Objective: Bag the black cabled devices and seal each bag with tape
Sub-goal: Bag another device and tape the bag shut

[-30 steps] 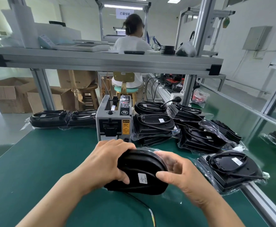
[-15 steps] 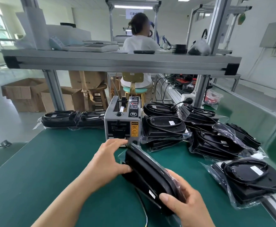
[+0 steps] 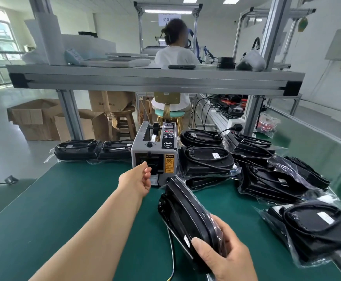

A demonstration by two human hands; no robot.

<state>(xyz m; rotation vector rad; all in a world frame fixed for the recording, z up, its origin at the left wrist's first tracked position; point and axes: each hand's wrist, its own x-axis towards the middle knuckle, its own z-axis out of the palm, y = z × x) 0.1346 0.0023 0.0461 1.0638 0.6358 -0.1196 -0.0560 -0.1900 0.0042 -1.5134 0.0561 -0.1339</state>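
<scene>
Pointing away toward tape dispenser (image 3: 154,157), edge-up bagged device (image 3: 185,209) in right hand (image 3: 226,258).

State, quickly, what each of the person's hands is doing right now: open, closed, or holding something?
Left hand: at the tape dispenser outlet; grip cannot be told.
Right hand: holding the bagged black device.

You have open green counter (image 3: 54,209) on your left to pass over. Ahead, the tape dispenser (image 3: 154,157) blocks the way. Bagged devices (image 3: 266,175) crowd the right side, and a bagged pair (image 3: 92,148) lies just left of the dispenser.
</scene>
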